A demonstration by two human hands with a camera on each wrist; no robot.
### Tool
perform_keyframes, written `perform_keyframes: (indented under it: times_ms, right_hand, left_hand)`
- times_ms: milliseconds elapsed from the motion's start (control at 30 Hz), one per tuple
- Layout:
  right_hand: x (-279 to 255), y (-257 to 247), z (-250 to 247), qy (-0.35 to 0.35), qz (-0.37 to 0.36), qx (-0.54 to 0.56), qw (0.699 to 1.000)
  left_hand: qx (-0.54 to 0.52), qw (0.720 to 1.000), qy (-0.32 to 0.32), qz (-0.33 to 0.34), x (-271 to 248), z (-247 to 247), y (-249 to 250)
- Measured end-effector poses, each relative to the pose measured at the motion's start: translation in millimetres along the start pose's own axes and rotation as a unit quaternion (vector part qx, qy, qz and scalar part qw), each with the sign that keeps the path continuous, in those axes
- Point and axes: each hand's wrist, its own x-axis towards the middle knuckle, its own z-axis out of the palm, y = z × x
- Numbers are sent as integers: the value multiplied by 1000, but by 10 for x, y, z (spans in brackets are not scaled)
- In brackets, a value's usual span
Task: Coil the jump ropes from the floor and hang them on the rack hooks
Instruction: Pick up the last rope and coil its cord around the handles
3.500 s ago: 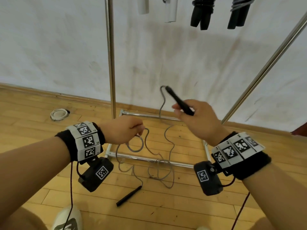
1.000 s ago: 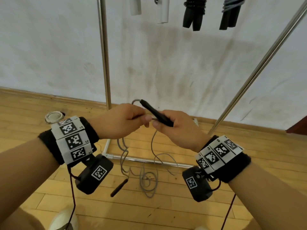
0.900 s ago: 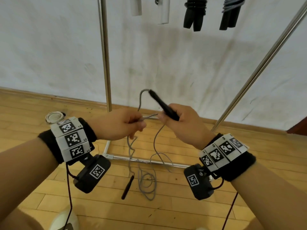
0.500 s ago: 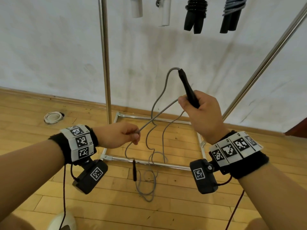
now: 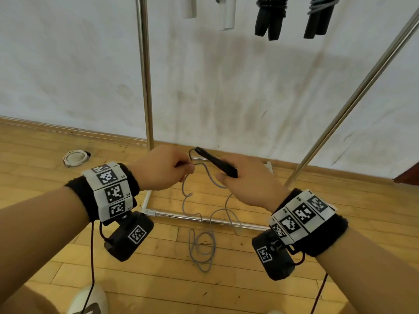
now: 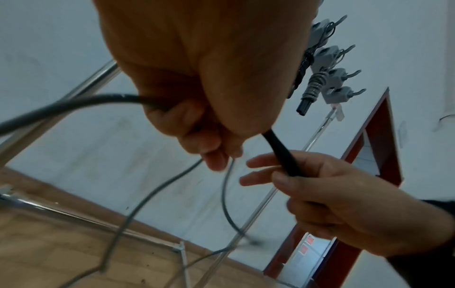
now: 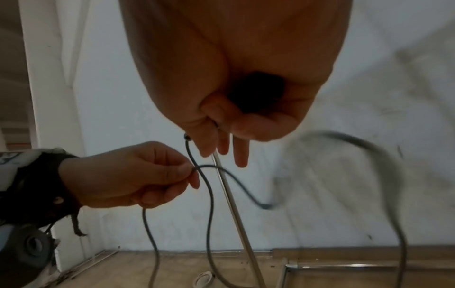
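A grey jump rope point(image 5: 199, 245) trails from my hands down to loose loops on the wood floor. My right hand point(image 5: 226, 177) grips its black handle point(image 5: 215, 162), which points up and to the left. Close beside it, my left hand point(image 5: 188, 171) pinches the grey cord just below the handle's tip. In the left wrist view the left hand point(image 6: 216, 154) is curled round the cord point(image 6: 74, 103), and the right hand point(image 6: 270, 175) holds the handle point(image 6: 283, 157). The right wrist view shows the left hand point(image 7: 189, 175) pinching the cord point(image 7: 209, 194). The rope's second handle is out of sight.
The chrome rack stands ahead: an upright pole point(image 5: 145, 87), a slanted pole point(image 5: 353, 98) and a floor frame point(image 5: 204, 219). Coiled ropes hang at the top, with white handles point(image 5: 226, 14) and black handles point(image 5: 269, 19). A white coil point(image 5: 76, 157) lies on the floor at left.
My right hand has dropped from its raised position and come back beside the left hand, which rose to meet it. The dangling second handle has gone out of view.
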Motion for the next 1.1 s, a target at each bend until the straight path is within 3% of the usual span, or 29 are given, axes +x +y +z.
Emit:
perform_keyframes:
  times_ms: [100,200,267,467,633,800,933,1000,1100]
  right_hand:
    - [16,-93,42,-6,-24,38,999]
    - [40,-128,21,7,-23,55,998]
    - [60,-125,-39,53,-13,55,997]
    - [62,-66,-274,182,-7,100,978]
    - [68,85,-516,307,-7,210,928]
    - [62,313,-565,311,41,180,933]
    - [37,416,-542,298,70,153,940]
    - [11,400,-480,267,83,171,945]
    - [-33,320,-354,167,106,239,951]
  left_hand:
    - [-24,999,-32,31,-87,0,181]
    - [-62,997,17,34,-96,14,243]
    - [-63,997,23,33,-85,-1,196]
    - [-49,994,-101,16,-121,100,-91]
    - [30,987,-160,-7,-140,283,-288]
    - [12,984,-176,-18,-157,307,-408]
    - [8,992,-122,-33,-113,263,-361]
    - [-11,996,-83,-35,-85,215,-304]
    - [-61,997,-25,-32,-52,108,-203]
